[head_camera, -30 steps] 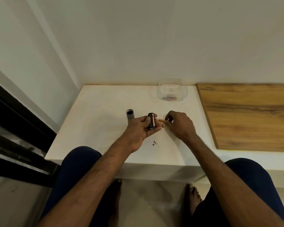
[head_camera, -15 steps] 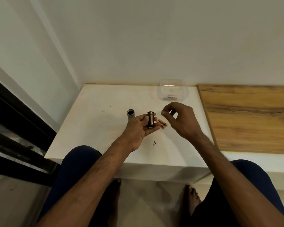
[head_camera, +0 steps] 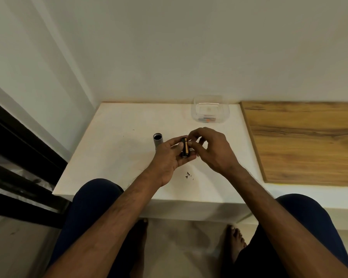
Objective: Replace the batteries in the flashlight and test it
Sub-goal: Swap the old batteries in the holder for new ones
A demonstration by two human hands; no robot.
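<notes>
Left hand (head_camera: pixel 169 160) cradles the black cylindrical battery carrier (head_camera: pixel 184 149) just above the white surface (head_camera: pixel 117 149), fingers curled round it. Right hand (head_camera: pixel 211 151) pinches its upper end, fingertips together. A light, rigid, slick little piece, I'd say, best gripped round the barrel, clear of the contacts. The grey flashlight tube (head_camera: pixel 158 141) stands open-mouthed just left. Clear plastic tub (head_camera: pixel 225 110) behind, wooden board (head_camera: pixel 301 141) right; neither looks in the way.

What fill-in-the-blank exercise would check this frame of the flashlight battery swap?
1. Left or right: the hand cradling the battery holder is the ___.
2. The grey flashlight tube stands ___ on the white table, open end up.
3. The clear container sits at the table's back, near the ___ board.
Missing words: left; upright; wooden.
</notes>
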